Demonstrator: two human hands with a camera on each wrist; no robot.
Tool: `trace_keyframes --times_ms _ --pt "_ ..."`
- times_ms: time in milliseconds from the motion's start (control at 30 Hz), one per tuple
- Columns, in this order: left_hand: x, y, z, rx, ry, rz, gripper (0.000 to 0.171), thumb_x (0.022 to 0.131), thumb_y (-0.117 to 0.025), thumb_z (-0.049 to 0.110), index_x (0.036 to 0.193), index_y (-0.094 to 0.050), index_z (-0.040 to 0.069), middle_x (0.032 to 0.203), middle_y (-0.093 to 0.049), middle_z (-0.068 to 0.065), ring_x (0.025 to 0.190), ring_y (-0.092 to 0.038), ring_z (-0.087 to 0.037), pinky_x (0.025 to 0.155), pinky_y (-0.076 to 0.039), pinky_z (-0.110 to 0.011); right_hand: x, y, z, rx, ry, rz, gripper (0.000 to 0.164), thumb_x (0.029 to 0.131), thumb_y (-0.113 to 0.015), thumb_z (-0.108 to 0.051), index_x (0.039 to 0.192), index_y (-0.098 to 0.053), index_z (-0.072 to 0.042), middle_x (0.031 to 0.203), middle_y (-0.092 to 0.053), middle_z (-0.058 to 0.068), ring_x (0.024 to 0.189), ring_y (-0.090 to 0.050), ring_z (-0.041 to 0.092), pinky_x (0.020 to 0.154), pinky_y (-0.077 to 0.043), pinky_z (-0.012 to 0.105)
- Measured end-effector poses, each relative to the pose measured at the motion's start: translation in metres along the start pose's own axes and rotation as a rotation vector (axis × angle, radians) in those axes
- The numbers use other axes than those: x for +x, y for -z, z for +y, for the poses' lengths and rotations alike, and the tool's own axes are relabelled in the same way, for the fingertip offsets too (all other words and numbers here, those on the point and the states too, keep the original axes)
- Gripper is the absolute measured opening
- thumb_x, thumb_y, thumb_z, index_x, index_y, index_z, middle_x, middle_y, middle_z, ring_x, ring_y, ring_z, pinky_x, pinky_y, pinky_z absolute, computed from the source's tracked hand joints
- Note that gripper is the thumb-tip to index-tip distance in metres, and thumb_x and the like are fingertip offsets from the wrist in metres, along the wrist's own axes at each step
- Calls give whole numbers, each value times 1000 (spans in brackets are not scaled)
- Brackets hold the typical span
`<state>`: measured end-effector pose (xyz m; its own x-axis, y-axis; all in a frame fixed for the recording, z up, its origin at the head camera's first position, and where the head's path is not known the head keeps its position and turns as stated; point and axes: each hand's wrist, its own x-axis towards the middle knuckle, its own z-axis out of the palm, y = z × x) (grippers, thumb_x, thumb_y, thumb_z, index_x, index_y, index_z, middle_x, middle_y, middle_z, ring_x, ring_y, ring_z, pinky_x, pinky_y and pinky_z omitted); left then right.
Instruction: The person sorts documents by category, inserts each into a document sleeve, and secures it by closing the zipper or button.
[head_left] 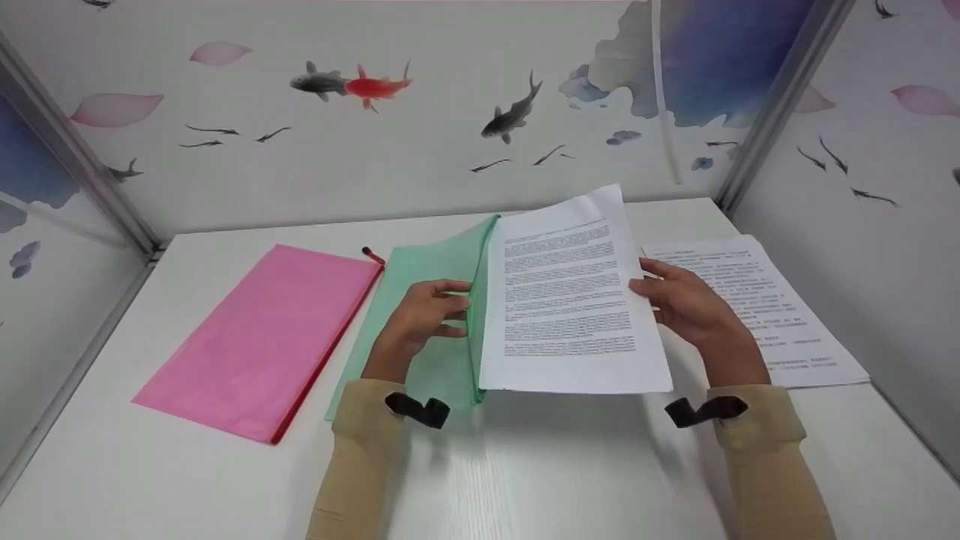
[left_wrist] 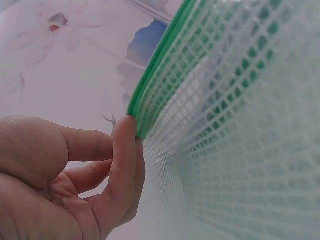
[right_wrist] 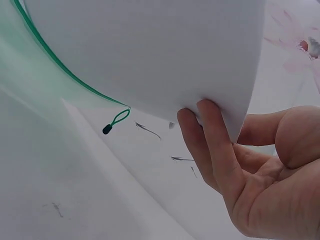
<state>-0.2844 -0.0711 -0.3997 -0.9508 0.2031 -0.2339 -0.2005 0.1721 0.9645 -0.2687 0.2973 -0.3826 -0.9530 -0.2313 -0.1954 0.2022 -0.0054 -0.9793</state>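
My left hand (head_left: 429, 311) pinches the zip edge of a translucent green mesh zipper folder (head_left: 427, 262). In the left wrist view, the fingertips hold the green zip (left_wrist: 150, 80) near the mesh. On the other side, my right hand (head_left: 686, 300) grips the right edge of printed paper (head_left: 566, 300), with the thumb on the front and fingers behind. The paper is raised and slightly bent, and its left edge meets the folder's opening. How far it reaches inside, I cannot tell. A green pull cord (right_wrist: 120, 117) with a dark end hangs from the zip in the right wrist view.
A pink zipper folder (head_left: 262, 341) with a red zip lies flat on the left of the white table (head_left: 480, 480). More printed paper (head_left: 780, 322) lies at the right, partly behind my right hand. Panels with painted fish (head_left: 375, 88) enclose the back and sides.
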Motion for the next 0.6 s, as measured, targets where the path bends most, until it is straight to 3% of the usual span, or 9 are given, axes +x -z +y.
trace_keyframes --times_ms 333,600 --pt "0 -5 1 -25 10 3 33 98 -62 13 131 -64 8 121 -69 -12 100 -72 -24 77 -63 -34 -5 -11 -8 43 25 -13 62 100 -61 -18 154 -32 -5 117 -73 -2 99 -74 16 79 -61 27" --pt "-1 -10 1 -42 17 -6 34 98 -63 13 131 -63 7 121 -68 -13 98 -72 -23 76 -63 -33 -8 -28 -11 8 43 3 62 101 -61 -21 154 -33 -5 118 -71 -4 101 -73 15 82 -60 27"
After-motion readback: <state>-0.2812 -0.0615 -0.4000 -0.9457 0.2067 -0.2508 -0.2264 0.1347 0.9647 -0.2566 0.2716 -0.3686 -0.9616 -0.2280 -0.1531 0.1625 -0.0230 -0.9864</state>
